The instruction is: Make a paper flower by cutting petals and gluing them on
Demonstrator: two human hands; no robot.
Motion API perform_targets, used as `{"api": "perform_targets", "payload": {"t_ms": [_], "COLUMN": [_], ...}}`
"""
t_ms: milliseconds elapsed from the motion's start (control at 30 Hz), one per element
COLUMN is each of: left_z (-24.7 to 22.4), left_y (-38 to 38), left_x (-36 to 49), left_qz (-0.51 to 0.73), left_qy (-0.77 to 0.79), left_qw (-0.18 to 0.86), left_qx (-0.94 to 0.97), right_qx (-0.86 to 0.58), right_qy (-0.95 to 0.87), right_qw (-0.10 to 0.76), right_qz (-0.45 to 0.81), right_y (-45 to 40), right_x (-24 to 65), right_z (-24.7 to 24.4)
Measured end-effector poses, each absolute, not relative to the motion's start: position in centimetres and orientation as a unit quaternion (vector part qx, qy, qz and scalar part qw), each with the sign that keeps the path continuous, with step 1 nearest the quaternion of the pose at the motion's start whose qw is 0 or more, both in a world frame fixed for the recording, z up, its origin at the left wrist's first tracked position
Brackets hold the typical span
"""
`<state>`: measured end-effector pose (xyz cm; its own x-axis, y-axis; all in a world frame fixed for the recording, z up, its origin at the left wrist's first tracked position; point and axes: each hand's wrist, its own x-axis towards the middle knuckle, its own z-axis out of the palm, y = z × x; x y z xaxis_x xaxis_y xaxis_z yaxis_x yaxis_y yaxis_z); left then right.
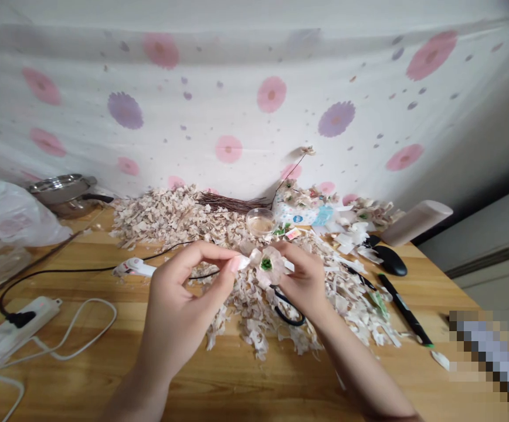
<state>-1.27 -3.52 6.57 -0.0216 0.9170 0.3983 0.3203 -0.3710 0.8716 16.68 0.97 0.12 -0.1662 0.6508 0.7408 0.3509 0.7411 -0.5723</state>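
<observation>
My left hand [188,299] pinches a small white piece [244,262] between thumb and forefinger, at the left edge of a pale pink flower [268,266] with a green centre. My right hand [302,278] is closed on the flower from the right, its fingers partly hidden behind the petals. A white strip shows beside those fingers. Below and behind both hands lie many pale petal pieces [254,328]. Dark scissor handles [289,316] show just under my right hand.
Beyond my hands are a petal heap [162,217], a clear round dish [260,223] and brown stems [232,203]. A glue gun [133,267] and power strip [34,319] are left. A mouse [390,260], black pen [406,310] and pale cylinder [417,223] are right.
</observation>
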Motion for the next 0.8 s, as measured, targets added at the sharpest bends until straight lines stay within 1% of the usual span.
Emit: {"api": "perform_targets", "payload": {"t_ms": [300,800], "left_z": [6.0,5.3], "left_y": [-3.4,-2.8], "left_x": [-1.1,-1.1], "left_qz": [0.519,0.5], "left_qy": [0.482,0.49], "left_qw": [0.219,0.175], "left_qx": [0.671,0.692], "right_qx": [-0.311,-0.308], "right_qy": [-0.773,-0.8], "right_qw": [0.539,0.509], "right_qz": [0.127,0.07], "right_y": [0.8,0.9], "right_x": [16.7,16.9], "right_z": [0.2,0.2]}}
